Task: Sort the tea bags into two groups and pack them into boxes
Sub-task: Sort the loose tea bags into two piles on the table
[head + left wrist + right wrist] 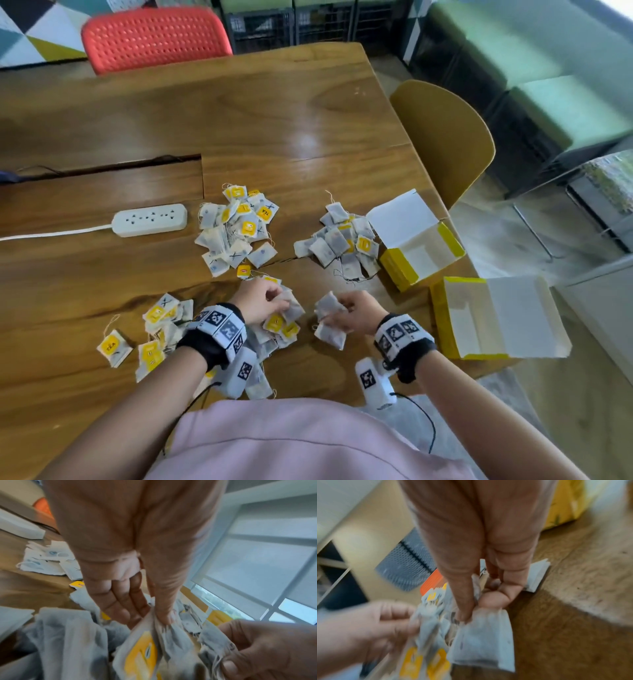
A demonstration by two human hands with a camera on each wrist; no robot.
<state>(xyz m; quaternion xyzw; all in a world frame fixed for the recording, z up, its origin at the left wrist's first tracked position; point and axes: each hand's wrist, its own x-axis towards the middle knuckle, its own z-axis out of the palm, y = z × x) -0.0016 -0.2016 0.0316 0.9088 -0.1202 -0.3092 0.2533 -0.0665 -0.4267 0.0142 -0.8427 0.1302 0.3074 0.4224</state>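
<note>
Boxes (pixel 421 240) at frame right gape open, nothing visible inside.
Left hand (pixel 260 303) and right hand (pixel 356 317), each grip clamped on tea bags (pixel 330 322).

surface: wooden table (pixel 274 113)
tea bags: far pile (pixel 236 228), right pile (pixel 339 240), near-left pile (pixel 154 335)
boxes: two open yellow boxes (pixel 416 246), right edge
other: white power strip (pixel 150 219), left

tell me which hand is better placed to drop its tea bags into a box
Right, probably. The right hand already grips tea bags and sits nearer both open boxes; the left hand is farther away.
</note>
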